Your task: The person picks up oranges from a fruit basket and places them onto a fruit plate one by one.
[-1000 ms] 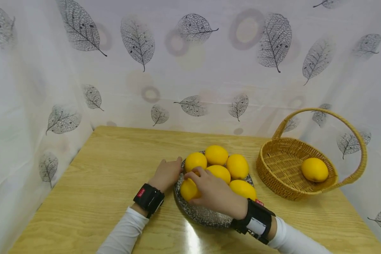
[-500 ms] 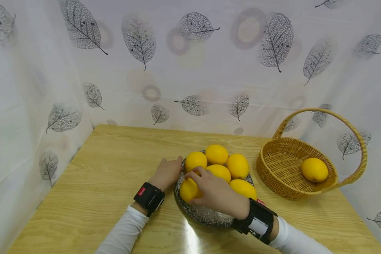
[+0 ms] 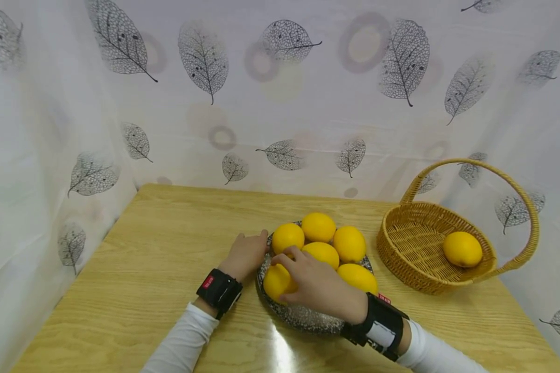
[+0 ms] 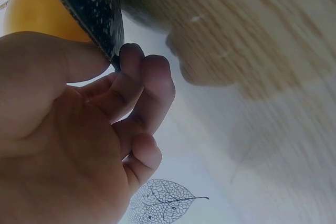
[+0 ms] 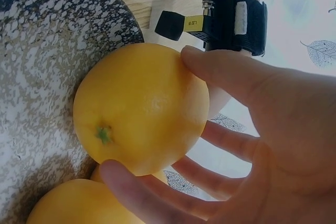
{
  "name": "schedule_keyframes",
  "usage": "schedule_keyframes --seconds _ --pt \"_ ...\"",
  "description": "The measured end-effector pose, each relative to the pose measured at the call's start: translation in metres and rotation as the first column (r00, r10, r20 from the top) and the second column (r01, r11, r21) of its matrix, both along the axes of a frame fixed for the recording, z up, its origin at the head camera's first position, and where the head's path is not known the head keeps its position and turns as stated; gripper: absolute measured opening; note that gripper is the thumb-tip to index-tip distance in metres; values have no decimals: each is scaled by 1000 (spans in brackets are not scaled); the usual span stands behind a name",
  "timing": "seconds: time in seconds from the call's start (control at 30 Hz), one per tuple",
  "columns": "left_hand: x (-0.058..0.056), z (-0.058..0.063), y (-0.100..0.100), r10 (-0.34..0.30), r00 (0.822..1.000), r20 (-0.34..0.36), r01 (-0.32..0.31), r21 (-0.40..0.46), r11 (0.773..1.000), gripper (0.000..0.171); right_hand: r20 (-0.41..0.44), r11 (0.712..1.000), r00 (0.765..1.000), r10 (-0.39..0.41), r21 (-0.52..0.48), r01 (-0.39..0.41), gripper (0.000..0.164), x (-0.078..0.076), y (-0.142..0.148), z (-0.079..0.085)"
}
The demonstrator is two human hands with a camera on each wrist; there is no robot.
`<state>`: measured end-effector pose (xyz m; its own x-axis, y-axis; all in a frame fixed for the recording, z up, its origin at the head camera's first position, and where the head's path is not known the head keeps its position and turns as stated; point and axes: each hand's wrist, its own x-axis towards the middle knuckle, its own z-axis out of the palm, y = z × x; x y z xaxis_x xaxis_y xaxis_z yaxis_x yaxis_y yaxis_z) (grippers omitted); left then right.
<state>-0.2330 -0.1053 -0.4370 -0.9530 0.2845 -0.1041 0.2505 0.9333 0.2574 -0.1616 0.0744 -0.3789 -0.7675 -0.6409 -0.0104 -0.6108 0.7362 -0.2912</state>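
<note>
A black-and-white speckled bowl (image 3: pixel 303 317) on the wooden table bears several yellow lemons (image 3: pixel 318 227). My left hand (image 3: pixel 243 255) grips its left rim; in the left wrist view the thumb lies over the edge of the bowl (image 4: pixel 100 11) and the curled fingers (image 4: pixel 157 90) come from below. At the near left of the bowl, my right hand (image 3: pixel 315 282) holds one lemon (image 3: pixel 277 282), with thumb and fingers spread around it. The right wrist view shows that lemon (image 5: pixel 142 106) with its green stem end, above the bowl's speckled inside.
To the right stands a wicker basket (image 3: pixel 403 267) with a tall arched handle and one lemon (image 3: pixel 463 249) inside. A pale curtain (image 3: pixel 308 103) with a leaf print hangs behind the table (image 3: pixel 168 233).
The lemon under my right hand has shifted slightly toward the front of the bowl. Both hands stay in almost the same place.
</note>
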Motion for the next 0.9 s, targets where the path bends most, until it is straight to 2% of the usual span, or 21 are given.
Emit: schedule_keyframes --seconds 0.3,0.6,0.9 --pt "0 -1 0 0 1000 8 0 4 1000 46 -18 999 999 38 -18 -39 58 3 2 1" --pt "-2 -1 0 9 1000 21 -9 1 1000 48 -12 1000 1000 19 -15 -19 59 4 2 2" --pt "-2 -4 0 -2 1000 -6 2 -6 1000 47 -12 1000 1000 7 -5 -7 60 4 2 2"
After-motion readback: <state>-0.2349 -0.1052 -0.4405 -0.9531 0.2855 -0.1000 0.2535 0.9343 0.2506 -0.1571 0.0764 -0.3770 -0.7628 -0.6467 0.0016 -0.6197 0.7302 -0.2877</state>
